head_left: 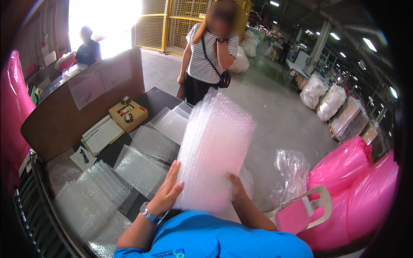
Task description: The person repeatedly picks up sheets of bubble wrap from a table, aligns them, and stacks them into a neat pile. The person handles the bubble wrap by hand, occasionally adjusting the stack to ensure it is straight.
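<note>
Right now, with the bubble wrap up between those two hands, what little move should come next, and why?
I'd maybe lower the bubble-wrap bundle to the left, toward the dark table. The left hand and right hand are at its two sides, so it seems steadied, and similar bubble-wrap pieces lie on that table.

A left hand (169,190), a silver metal watch (148,213) on its wrist, lies straight-fingered along a translucent rectangular bubble-wrap bundle (215,150); the right hand (236,189) grips the opposite side. Leftward, clear bubble-wrap sheets (142,171) overlap on a black tabletop (155,96).
</note>
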### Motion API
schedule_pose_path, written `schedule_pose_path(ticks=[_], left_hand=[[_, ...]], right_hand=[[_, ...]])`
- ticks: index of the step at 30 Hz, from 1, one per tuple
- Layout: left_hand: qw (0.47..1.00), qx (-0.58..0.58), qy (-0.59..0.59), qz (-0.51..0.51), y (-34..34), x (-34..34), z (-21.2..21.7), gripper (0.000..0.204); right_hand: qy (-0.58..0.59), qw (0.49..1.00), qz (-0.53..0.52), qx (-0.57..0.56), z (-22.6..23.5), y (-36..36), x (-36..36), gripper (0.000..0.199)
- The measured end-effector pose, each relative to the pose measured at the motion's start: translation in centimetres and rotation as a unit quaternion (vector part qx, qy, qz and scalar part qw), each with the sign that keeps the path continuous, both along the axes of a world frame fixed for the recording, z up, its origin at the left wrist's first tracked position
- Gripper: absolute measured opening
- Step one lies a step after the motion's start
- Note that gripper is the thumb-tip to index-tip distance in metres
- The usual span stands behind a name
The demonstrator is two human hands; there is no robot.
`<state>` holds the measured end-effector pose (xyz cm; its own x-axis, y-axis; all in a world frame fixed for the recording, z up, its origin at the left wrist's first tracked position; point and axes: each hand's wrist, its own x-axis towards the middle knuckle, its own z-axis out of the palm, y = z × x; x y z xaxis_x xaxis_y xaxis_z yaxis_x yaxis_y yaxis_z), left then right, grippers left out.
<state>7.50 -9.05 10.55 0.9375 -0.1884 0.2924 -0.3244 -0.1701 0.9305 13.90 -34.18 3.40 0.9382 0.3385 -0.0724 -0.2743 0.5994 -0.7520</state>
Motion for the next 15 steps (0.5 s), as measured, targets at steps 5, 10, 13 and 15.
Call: schedule_pose_path(ticks=[5,10,13,15], left_hand=[[0.996,-0.078,0.009,-0.044,0.0,-1.5,0.9,0.060],[0.988,-0.059,-0.098,0.104,1.4,-0.1,1.4,0.065],[0.967,-0.097,-0.143,0.186,2.1,1.6,3.3,0.055],[0.954,-0.093,-0.173,0.229,2.2,2.1,3.5,0.047]], right_hand=[[0.039,0.993,-0.027,0.104,3.4,-0.9,1.9,0.060],[-0.035,0.999,-0.012,-0.017,2.2,-1.2,1.3,0.074],[-0.172,0.956,0.038,-0.233,3.3,1.0,-0.5,0.093],[-0.138,0.973,0.050,-0.179,4.6,2.6,-1.2,0.093]])
